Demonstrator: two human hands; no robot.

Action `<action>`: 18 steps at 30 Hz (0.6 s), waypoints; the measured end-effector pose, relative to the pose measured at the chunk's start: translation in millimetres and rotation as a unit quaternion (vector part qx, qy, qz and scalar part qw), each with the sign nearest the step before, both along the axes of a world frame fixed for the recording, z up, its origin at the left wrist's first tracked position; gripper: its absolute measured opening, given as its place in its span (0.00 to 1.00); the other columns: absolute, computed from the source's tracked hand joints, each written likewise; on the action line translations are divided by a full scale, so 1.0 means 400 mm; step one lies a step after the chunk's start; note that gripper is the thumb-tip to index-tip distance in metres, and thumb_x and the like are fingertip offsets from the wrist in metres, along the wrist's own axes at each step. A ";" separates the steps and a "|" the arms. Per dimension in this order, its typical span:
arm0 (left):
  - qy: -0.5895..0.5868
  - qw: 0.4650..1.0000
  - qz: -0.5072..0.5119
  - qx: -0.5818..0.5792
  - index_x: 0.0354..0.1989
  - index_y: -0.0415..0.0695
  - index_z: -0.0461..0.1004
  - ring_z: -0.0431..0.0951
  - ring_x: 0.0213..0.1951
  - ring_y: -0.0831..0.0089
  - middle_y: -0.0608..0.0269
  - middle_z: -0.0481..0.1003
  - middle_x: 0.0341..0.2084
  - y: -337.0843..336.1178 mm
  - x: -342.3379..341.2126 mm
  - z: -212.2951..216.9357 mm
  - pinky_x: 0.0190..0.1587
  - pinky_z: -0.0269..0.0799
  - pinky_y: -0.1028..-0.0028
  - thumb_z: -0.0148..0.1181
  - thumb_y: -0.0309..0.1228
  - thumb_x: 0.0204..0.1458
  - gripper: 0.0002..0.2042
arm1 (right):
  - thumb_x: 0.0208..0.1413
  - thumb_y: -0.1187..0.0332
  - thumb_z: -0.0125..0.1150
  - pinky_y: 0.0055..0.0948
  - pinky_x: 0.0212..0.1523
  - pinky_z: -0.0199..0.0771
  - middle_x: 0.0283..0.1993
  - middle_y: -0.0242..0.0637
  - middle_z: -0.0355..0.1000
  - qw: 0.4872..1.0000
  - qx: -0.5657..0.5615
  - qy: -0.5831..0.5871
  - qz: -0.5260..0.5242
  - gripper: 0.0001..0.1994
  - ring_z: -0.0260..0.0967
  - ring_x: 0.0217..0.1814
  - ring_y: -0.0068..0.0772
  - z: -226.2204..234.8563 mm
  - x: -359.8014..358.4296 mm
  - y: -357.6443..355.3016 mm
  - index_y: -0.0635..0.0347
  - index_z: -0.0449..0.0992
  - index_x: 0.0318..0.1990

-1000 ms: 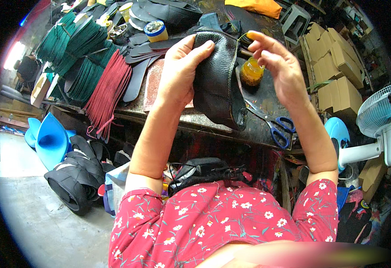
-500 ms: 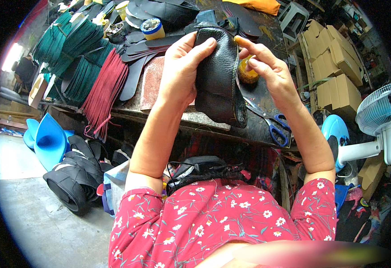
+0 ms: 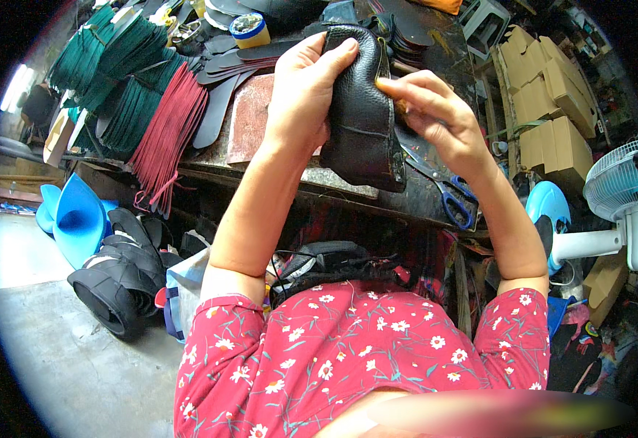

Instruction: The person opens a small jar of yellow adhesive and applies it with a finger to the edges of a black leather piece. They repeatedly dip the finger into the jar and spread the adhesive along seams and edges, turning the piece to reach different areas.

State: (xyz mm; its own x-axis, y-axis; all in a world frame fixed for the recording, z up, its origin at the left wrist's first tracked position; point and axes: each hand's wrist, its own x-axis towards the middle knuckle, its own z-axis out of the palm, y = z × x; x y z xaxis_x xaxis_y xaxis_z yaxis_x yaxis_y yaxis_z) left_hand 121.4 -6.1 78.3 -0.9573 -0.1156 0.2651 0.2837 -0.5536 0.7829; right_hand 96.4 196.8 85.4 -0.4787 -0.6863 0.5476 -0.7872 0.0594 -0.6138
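My left hand (image 3: 300, 98) is closed on a black grained leather piece (image 3: 366, 120), thumb on its face. The piece hangs upright above the table's front edge, with a seam across its lower part and a stitched right edge. My right hand (image 3: 439, 120) has its index finger stretched out, its yellow-brown tip at the piece's right edge. Its other fingers are loosely bent, with nothing seen in them. Below that hand, scissors with blue handles (image 3: 456, 206) lie on the dark table (image 3: 446, 66). My right hand mostly hides an amber jar.
Bundled green strips (image 3: 89, 55) and red strips (image 3: 167, 131) hang off the table's left side. Black insole shapes (image 3: 220, 109) and a blue-rimmed tub (image 3: 249, 31) lie behind. Cardboard boxes (image 3: 556, 153) and a white-blue fan (image 3: 614, 182) stand at right; black rolled pieces (image 3: 118, 292) on the left.
My right index finger has moved down along the leather piece's edge. The piece has turned and risen slightly. The amber jar, visible before, is now mostly behind my right hand.
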 end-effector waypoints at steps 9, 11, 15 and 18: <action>-0.023 0.999 0.019 -0.016 0.42 0.37 0.77 0.78 0.31 0.79 0.63 0.80 0.32 0.008 -0.026 -0.023 0.37 0.74 0.78 0.56 0.27 0.59 0.07 | 0.42 0.72 0.66 0.29 0.34 0.71 0.39 0.27 0.73 0.921 0.063 0.349 -0.159 0.22 0.69 0.30 0.31 0.025 -0.001 0.006 0.35 0.83 0.46; -0.046 0.999 0.006 -0.010 0.40 0.39 0.76 0.76 0.31 0.80 0.66 0.79 0.32 0.006 -0.030 -0.026 0.38 0.73 0.78 0.52 0.27 0.62 0.07 | 0.44 0.73 0.65 0.27 0.34 0.69 0.42 0.28 0.74 0.892 0.088 0.414 -0.156 0.20 0.69 0.32 0.26 0.021 0.007 0.014 0.38 0.83 0.46; -0.041 0.999 0.010 -0.009 0.42 0.38 0.77 0.77 0.32 0.80 0.66 0.79 0.32 -0.005 -0.036 -0.027 0.37 0.73 0.79 0.54 0.26 0.60 0.07 | 0.41 0.71 0.67 0.28 0.35 0.71 0.44 0.29 0.73 0.855 0.076 0.496 -0.130 0.18 0.70 0.32 0.28 0.023 0.029 0.022 0.36 0.83 0.42; -0.049 0.998 0.005 -0.050 0.44 0.36 0.75 0.78 0.34 0.78 0.63 0.79 0.35 -0.002 -0.036 -0.026 0.38 0.75 0.77 0.54 0.25 0.59 0.09 | 0.43 0.73 0.63 0.29 0.35 0.73 0.45 0.32 0.73 0.890 0.046 0.448 -0.072 0.14 0.71 0.34 0.30 0.067 0.023 0.029 0.42 0.82 0.39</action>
